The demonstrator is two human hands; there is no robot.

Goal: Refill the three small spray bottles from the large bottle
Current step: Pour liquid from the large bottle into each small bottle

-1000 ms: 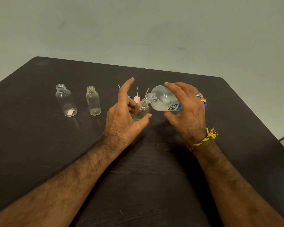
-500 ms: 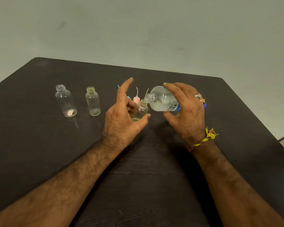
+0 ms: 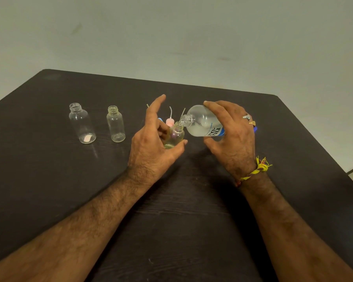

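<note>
We see the right hand (image 3: 232, 137) wrapped round the large bottle (image 3: 204, 123), fingers over the top and thumb beneath, holding it tipped on its side above the dark table (image 3: 49, 180). The bottle holds clear liquid, and its open neck sits right at the mouth of a small bottle (image 3: 174, 136). The left hand (image 3: 151, 145) holds that small bottle upright between thumb and curled fingers, with the forefinger pointing up and free. Pale liquid fills the lower part of this small bottle; we cannot tell the exact level, since the thumb and fingers cover much of it.

To the left, well apart from the hands, two more small bottles stand upright with no caps. The far-left bottle (image 3: 82, 124) has a pinkish patch at its base; the middle bottle (image 3: 115, 124) looks clear inside.

Behind the left hand we make out a pink spray top (image 3: 169, 121) and thin tubes, mostly hidden. The large bottle's blue label (image 3: 215, 131) is partly covered, and its wording is unreadable.
</note>
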